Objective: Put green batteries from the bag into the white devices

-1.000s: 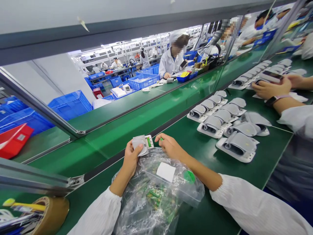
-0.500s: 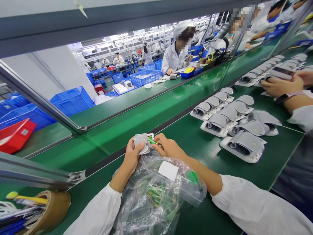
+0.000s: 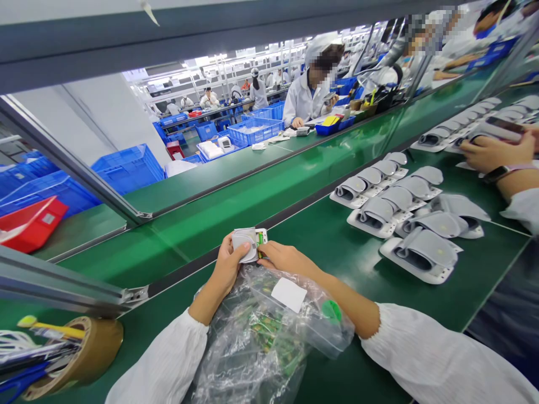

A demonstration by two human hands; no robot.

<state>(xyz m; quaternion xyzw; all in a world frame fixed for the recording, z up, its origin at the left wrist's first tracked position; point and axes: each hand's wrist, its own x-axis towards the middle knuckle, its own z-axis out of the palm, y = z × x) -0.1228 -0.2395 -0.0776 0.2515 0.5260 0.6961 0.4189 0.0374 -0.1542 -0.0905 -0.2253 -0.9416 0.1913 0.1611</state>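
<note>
My left hand (image 3: 228,259) grips a white plastic housing with a grey wrapped cuff (image 3: 242,238), its thumb pressed on the cuff. At the housing's right end sits a small green circuit board (image 3: 260,240). The fingers of my right hand (image 3: 281,256) are closed on the board's lower edge, partly hiding it. Below both hands lies a clear plastic bag (image 3: 236,348) holding several green boards (image 3: 269,332). It bears a white label (image 3: 288,294) and a green round sticker (image 3: 331,310).
Rows of similar cuffed housings (image 3: 419,255) stand on the green table to the right, near another person's hands (image 3: 492,150). A tape roll (image 3: 103,348) holds pens and scissors at lower left. Beyond the metal frame (image 3: 71,154) are blue crates (image 3: 128,168) and a co-worker (image 3: 309,90).
The green board has gone from sticking out at a slant to sitting against the housing's end. My right hand has moved slightly left and down with it.
</note>
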